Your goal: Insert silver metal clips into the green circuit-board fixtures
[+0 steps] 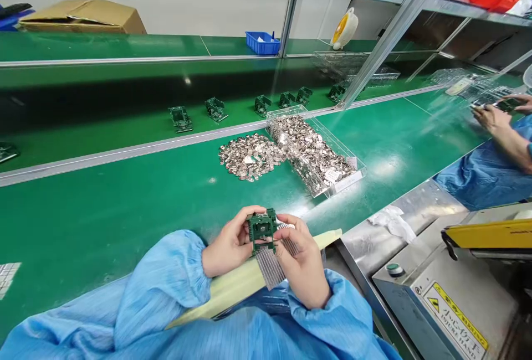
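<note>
A green plastic part (262,228) with a square frame is held up between both hands, low in the middle of the head view. My left hand (228,246) grips its left side with fingers and thumb. My right hand (302,260) pinches its right side; whether a small piece is also between those fingertips is too small to tell. Beneath the hands lie a grey ribbed strip (271,270) and a pale yellow sheet (233,288). Beyond them, a pile of small metal pieces (249,156) sits on the green table (166,205), beside a clear tray (347,181) full of similar pieces.
Several green parts (216,109) stand along the belt behind the metal rail (124,152). At right, a machine (449,293) with a warning label and a crumpled white cloth (393,222) are near the table edge. Another person's hands (494,119) work at far right.
</note>
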`<state>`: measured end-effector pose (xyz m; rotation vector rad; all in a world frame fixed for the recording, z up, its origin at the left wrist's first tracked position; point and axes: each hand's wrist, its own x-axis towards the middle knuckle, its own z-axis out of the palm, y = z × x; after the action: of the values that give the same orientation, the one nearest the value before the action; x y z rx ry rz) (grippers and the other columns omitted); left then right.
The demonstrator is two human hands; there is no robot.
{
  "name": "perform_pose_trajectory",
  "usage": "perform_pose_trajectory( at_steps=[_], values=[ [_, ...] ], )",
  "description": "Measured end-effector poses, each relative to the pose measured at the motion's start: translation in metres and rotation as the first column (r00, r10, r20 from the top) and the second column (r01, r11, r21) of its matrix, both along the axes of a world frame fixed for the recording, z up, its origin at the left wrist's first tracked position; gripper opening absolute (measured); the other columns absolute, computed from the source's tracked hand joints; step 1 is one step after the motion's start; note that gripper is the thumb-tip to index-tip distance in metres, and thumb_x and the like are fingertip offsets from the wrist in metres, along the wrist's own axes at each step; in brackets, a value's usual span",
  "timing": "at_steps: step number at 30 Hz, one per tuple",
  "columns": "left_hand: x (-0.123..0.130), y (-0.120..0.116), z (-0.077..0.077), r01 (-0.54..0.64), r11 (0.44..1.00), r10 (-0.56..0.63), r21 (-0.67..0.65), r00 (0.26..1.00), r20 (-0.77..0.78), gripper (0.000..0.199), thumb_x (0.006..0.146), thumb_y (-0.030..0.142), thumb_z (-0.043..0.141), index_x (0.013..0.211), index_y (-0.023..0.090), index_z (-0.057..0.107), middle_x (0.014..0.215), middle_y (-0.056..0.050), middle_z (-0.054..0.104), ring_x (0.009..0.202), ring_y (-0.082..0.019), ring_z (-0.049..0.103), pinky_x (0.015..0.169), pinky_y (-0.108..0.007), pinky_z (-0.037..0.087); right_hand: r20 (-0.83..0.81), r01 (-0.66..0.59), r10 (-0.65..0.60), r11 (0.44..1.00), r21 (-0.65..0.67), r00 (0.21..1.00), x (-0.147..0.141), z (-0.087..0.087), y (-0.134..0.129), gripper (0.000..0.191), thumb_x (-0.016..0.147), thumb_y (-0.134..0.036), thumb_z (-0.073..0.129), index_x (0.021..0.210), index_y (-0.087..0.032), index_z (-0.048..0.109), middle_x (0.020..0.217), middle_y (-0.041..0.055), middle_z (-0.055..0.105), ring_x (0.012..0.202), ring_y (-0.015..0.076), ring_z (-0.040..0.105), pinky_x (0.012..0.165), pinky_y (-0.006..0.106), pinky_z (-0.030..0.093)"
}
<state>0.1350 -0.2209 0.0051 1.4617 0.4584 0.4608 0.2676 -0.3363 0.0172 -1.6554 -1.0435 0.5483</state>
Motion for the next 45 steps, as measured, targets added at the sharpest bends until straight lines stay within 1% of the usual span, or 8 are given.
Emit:
perform_pose_trajectory(
  at_steps=[11, 15, 19, 24, 30, 36, 41, 45],
  values=[
    [-0.005, 0.001, -0.010, 0.110, 0.980, -0.108, 0.168, 0.994, -0.021, 0.045, 0.090, 0.029, 0.057, 0.131, 0.020, 0.042, 0.091, -0.004, 0.060, 0.076, -0.014, 0.058, 0.065, -0.023, 0.047, -0.064, 0.078, -0.080, 0.997, -0.021, 0.995, -0.007, -0.007, 0.004, 0.012, 0.078, -0.026, 0.068, 0.068, -0.020, 0.067, 0.106, 0.0109, 0.062, 0.104, 0.0272, 0.058, 0.089, 0.042, 0.046],
    [-0.007, 0.001, -0.012, 0.078, 0.955, -0.069, 0.285, 0.997, -0.041, 0.041, 0.093, 0.032, 0.052, 0.131, 0.020, 0.043, 0.087, -0.004, 0.062, 0.072, -0.015, 0.059, 0.063, -0.023, 0.047, -0.081, 0.113, -0.113, 0.994, -0.007, 0.990, -0.008, -0.007, 0.004, 0.014, 0.078, -0.027, 0.068, 0.066, -0.020, 0.067, 0.095, 0.0088, 0.064, 0.093, 0.0238, 0.061, 0.079, 0.036, 0.049],
    [-0.007, -0.002, -0.010, 0.023, 0.931, 0.006, 0.363, 0.997, -0.079, 0.039, 0.094, 0.036, 0.050, 0.130, 0.019, 0.046, 0.083, -0.003, 0.061, 0.066, -0.014, 0.055, 0.058, -0.022, 0.044, -0.216, 0.101, -0.104, 0.995, -0.025, 0.971, -0.011, -0.010, 0.004, 0.013, 0.079, -0.029, 0.068, 0.070, -0.019, 0.069, 0.089, 0.0073, 0.064, 0.078, 0.0192, 0.062, 0.066, 0.030, 0.050],
    [-0.007, -0.008, -0.009, -0.042, 0.932, 0.078, 0.361, 0.993, -0.084, 0.040, 0.094, 0.039, 0.050, 0.129, 0.019, 0.047, 0.084, -0.004, 0.062, 0.066, -0.014, 0.057, 0.058, -0.022, 0.046, -0.329, 0.154, -0.149, 0.988, -0.013, 0.933, -0.014, -0.010, 0.004, 0.010, 0.074, -0.028, 0.070, 0.072, -0.018, 0.070, 0.089, 0.0079, 0.065, 0.082, 0.0208, 0.064, 0.070, 0.030, 0.052],
    [-0.008, -0.012, -0.010, -0.095, 0.937, 0.123, 0.335, 0.991, -0.061, 0.039, 0.093, 0.037, 0.052, 0.128, 0.019, 0.050, 0.088, -0.005, 0.065, 0.071, -0.015, 0.061, 0.063, -0.023, 0.049, -0.499, 0.189, -0.160, 0.982, 0.009, 0.852, -0.020, -0.008, 0.008, 0.013, 0.067, -0.026, 0.077, 0.067, -0.019, 0.066, 0.079, 0.0034, 0.064, 0.063, 0.0148, 0.061, 0.060, 0.028, 0.053],
    [-0.008, -0.015, -0.004, -0.110, 0.948, 0.131, 0.299, 0.990, -0.053, 0.036, 0.093, 0.034, 0.052, 0.126, 0.019, 0.051, 0.082, -0.003, 0.065, 0.063, -0.013, 0.059, 0.058, -0.022, 0.048, -0.604, 0.226, -0.181, 0.974, -0.001, 0.776, -0.025, 0.001, 0.012, 0.023, 0.059, -0.028, 0.083, 0.060, -0.020, 0.062, 0.065, 0.0002, 0.065, 0.054, 0.0128, 0.057, 0.052, 0.024, 0.050],
    [-0.009, -0.020, 0.001, -0.091, 0.951, 0.111, 0.297, 0.993, -0.049, 0.034, 0.093, 0.031, 0.052, 0.125, 0.019, 0.051, 0.079, -0.002, 0.064, 0.058, -0.012, 0.058, 0.054, -0.021, 0.047, -0.621, 0.221, -0.169, 0.975, 0.007, 0.765, -0.027, 0.006, 0.007, 0.026, 0.059, -0.031, 0.083, 0.060, -0.020, 0.059, 0.059, -0.0011, 0.063, 0.054, 0.0132, 0.057, 0.052, 0.024, 0.048],
    [-0.007, -0.030, 0.005, -0.058, 0.950, 0.075, 0.308, 0.996, -0.044, 0.033, 0.093, 0.030, 0.051, 0.125, 0.020, 0.050, 0.078, -0.002, 0.063, 0.057, -0.012, 0.057, 0.053, -0.022, 0.047, -0.574, 0.249, -0.187, 0.968, 0.030, 0.797, -0.029, 0.006, -0.006, 0.028, 0.063, -0.037, 0.081, 0.060, -0.021, 0.058, 0.060, -0.0001, 0.063, 0.054, 0.0141, 0.056, 0.051, 0.025, 0.048]
  ],
)
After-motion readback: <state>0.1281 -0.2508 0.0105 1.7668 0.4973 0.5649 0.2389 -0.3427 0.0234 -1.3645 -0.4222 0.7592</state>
